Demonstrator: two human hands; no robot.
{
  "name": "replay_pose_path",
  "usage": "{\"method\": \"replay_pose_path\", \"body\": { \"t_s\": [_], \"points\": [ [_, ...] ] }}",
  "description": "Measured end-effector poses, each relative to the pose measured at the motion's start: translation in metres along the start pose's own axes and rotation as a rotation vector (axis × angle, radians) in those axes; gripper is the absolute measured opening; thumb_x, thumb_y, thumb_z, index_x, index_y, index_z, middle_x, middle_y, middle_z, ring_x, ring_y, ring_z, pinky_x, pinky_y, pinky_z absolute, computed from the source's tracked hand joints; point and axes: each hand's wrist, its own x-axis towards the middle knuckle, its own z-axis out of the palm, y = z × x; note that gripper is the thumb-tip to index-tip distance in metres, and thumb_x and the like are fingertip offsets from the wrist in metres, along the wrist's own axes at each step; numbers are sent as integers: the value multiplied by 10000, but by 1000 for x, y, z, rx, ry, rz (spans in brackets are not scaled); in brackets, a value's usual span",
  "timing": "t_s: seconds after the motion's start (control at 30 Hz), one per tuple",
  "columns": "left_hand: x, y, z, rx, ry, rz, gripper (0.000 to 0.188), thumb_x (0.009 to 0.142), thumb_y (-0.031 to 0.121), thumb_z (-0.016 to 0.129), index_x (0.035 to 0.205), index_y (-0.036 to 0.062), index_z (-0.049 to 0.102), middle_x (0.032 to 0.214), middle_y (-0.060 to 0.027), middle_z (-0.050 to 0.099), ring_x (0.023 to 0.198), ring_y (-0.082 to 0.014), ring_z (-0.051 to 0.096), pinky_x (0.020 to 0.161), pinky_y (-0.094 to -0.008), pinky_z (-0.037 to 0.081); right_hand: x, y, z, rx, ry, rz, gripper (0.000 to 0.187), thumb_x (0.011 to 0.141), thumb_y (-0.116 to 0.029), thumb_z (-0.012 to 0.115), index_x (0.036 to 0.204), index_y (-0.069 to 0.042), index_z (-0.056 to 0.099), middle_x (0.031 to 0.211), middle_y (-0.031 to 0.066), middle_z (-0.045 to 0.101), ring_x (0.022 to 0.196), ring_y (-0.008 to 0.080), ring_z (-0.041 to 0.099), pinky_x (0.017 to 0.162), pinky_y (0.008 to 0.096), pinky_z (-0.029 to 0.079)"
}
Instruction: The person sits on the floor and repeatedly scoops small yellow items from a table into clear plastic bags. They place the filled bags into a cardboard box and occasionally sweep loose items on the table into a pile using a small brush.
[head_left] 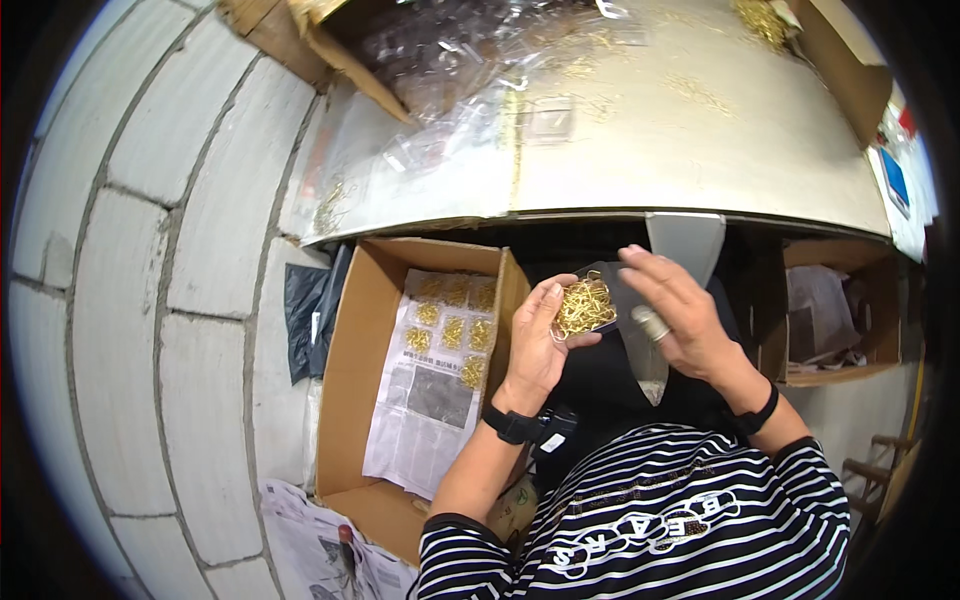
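Note:
My left hand [540,340] grips a small clear plastic box [612,322] by its sides, in front of my lap. Gold-coloured metal hooks [584,305] fill it in a tangled heap. To the right of it my right hand [680,310] is raised with fingers stretched out, holding nothing that I can see. A pale band [650,322] wraps one of its fingers. On my left stands an open cardboard box [345,400], lined with newspaper [400,440]. Inside lie several small boxes of the same gold hooks [452,332], arranged in rows toward the far end.
Ahead is a pale worktable [700,165], with a pile of clear plastic boxes [450,60] and scattered gold pieces. A cardboard box [845,75] stands at its far right. Another open carton [880,335] sits below at right. Newspaper with a red-handled tool [346,535] lies lower left.

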Motion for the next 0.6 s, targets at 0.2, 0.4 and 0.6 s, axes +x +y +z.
{"method": "replay_pose_path", "body": {
  "t_s": [0.2, 0.4, 0.6],
  "points": [
    [-34, 80, -66, 136, 203, 213, 317, 997, 292, 412, 1143, 36, 530, 1042, -125, 630, 857, -203, 670, 580, -334, 606, -16, 13, -4, -7, 1, 218, 495, 758, 99, 537, 1239, -16, 523, 1355, 166, 473, 1236, 327, 480, 1020, 372, 399],
    [-80, 78, -201, 164, 591, 305, 322, 988, 260, 428, 1069, -13, 576, 996, -103, 636, 860, -187, 648, 700, -317, 562, -37, 31, -2, 33, 14, 451, 492, 834, 123, 427, 1276, -71, 519, 1420, 88, 429, 1267, 237, 452, 981, 317, 396],
    [-112, 9, -265, 158, 847, 68, 208, 949, 126, 478, 1052, -14, 593, 965, -87, 633, 854, -193, 641, 722, -325, 540, -17, 30, 22, -12, -87, 395, 500, 796, 122, 459, 1262, -48, 518, 1411, 108, 438, 1273, 260, 452, 998, 332, 389]
  ]
}}
